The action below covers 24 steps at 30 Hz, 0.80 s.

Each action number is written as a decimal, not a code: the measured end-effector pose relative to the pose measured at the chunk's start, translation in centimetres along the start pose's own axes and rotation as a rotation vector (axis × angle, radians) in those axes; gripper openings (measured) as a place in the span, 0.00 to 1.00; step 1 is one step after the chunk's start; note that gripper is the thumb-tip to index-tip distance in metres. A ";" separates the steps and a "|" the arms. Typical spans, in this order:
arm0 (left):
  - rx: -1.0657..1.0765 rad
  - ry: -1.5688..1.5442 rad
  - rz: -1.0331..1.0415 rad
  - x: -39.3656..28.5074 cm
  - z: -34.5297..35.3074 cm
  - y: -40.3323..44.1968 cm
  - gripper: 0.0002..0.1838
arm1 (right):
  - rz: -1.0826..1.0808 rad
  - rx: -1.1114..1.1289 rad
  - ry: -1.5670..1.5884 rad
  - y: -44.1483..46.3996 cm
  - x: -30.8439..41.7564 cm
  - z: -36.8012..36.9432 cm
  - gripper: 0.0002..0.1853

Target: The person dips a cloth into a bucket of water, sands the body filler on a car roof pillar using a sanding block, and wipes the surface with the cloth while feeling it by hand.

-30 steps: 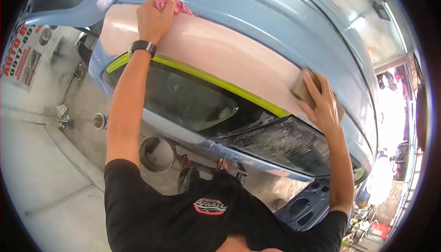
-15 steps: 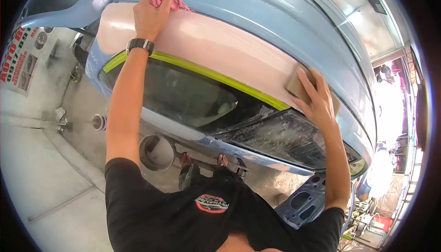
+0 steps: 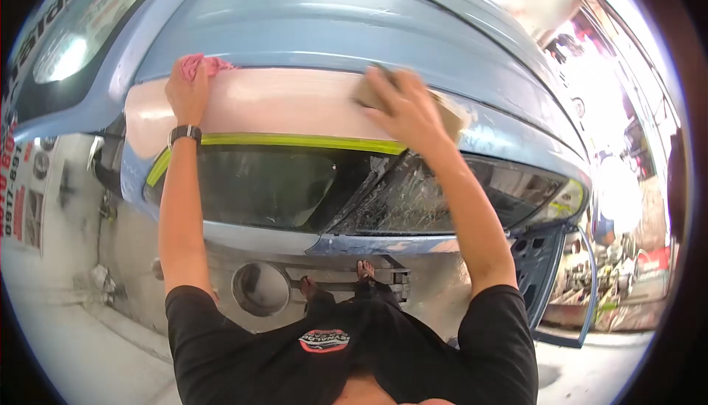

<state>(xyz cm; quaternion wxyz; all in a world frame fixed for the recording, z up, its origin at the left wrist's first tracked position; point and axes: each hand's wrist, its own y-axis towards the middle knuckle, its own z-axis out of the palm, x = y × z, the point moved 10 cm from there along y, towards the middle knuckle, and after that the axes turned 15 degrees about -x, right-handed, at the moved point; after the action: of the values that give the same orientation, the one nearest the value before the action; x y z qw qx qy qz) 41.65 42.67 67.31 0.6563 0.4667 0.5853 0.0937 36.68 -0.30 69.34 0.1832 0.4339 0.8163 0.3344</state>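
Note:
My left hand (image 3: 187, 97), with a dark watch on its wrist, is closed around a crumpled pink cloth (image 3: 209, 64). It rests at the upper edge of the pale pink panel (image 3: 287, 102) along the side of a blue car roof (image 3: 295, 32). My right hand (image 3: 413, 113) grips a brownish-grey sanding block (image 3: 369, 94) pressed on the same panel, farther right. Motion blurs the fingers and block, and part of the block is covered by the hand. Yellow-green masking tape (image 3: 295, 142) runs along the panel's lower edge, above the side window (image 3: 251, 184).
A bucket (image 3: 262, 288) of cloudy liquid stands on the floor beside my feet, near a low bench (image 3: 398, 281). A detached-looking blue door frame (image 3: 542, 279) is at the right. Assorted clutter (image 3: 627, 272) lies beyond it. A printed banner (image 3: 29, 184) hangs at left.
The view has shifted, so the car appears lower and further left. My right hand has slid the sanding block leftward along the panel. My left hand still holds the cloth at the panel's upper edge.

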 end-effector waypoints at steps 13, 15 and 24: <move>0.243 -0.205 0.178 -2.0 2.4 -3.2 0.12 | 1.133 0.157 -0.098 -56.6 -15.0 -10.7 0.36; 0.175 -0.018 0.474 -6.3 3.0 -5.1 0.12 | 1.564 0.388 0.129 -69.7 -9.2 -9.8 0.32; 0.290 -0.150 0.711 -25.2 13.9 -20.1 0.12 | 1.513 1.191 0.113 -91.3 8.4 -6.6 0.38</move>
<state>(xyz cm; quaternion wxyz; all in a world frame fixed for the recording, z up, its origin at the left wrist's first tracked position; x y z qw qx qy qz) 37.55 7.78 68.30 0.5512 0.7339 0.3445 0.1972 -25.41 -32.36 9.59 -0.3704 0.8503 0.3642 -0.0845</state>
